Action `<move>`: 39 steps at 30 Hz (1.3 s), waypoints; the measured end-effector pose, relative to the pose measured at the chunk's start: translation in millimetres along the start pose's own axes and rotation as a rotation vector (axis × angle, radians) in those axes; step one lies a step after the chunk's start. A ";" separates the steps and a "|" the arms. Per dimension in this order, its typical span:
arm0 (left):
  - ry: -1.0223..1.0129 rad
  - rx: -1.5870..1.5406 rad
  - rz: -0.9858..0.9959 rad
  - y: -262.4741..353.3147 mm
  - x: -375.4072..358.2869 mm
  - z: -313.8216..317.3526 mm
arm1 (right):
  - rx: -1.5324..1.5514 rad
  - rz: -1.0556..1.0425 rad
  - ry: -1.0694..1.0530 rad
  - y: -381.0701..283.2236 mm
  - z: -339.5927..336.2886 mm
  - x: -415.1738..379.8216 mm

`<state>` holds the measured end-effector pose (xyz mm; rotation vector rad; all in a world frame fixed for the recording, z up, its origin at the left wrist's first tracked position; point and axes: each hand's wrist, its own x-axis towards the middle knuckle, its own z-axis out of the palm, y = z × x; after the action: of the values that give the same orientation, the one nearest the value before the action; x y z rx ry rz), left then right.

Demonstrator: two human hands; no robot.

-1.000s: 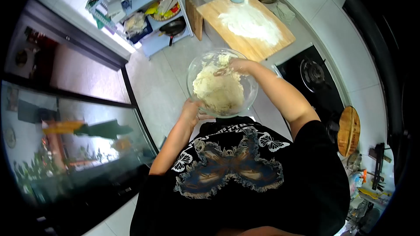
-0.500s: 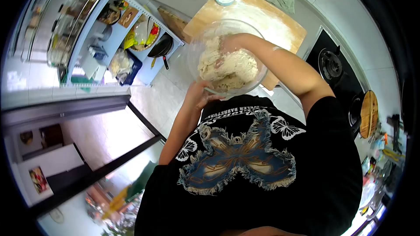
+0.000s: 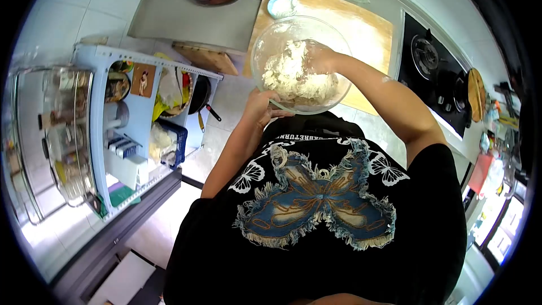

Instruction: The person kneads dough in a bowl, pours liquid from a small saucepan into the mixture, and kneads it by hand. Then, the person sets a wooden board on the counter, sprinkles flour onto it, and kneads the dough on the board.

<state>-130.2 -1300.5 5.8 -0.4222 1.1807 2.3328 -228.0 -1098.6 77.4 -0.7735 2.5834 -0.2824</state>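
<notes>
The left hand (image 3: pixel 261 107) grips the near rim of a round clear glass bowl (image 3: pixel 265 42), held over the counter's edge in front of the person's black shirt. Inside, the right hand (image 3: pixel 319 56) presses into shaggy pale dough (image 3: pixel 288 79), its fingers apparently curled, though half buried. Beyond lie 1 floured wooden board (image 3: pixel 370 28), a small white dish (image 3: pixel 280 5) and a gas hob (image 3: pixel 432 68).

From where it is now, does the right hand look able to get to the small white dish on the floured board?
Probably yes. The right hand is inside the glass bowl, in the dough; the small white dish sits just beyond the rim on the wooden board, nothing between.
</notes>
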 end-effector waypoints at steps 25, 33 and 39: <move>0.160 0.141 0.209 61.1 -0.2 33.4 | 1.338 -0.203 1.063 62.5 -107.3 -137.5; 0.258 0.186 0.295 69.9 -24.4 29.2 | 0.997 0.220 1.028 189.0 -62.4 -81.1; 0.365 0.045 0.314 83.3 -38.6 13.2 | 0.172 0.494 0.623 186.9 -34.2 -30.7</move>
<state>-144.7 -1342.9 87.0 -0.7147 1.5638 2.5586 -309.3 -925.0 60.6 0.0528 3.1499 -0.6579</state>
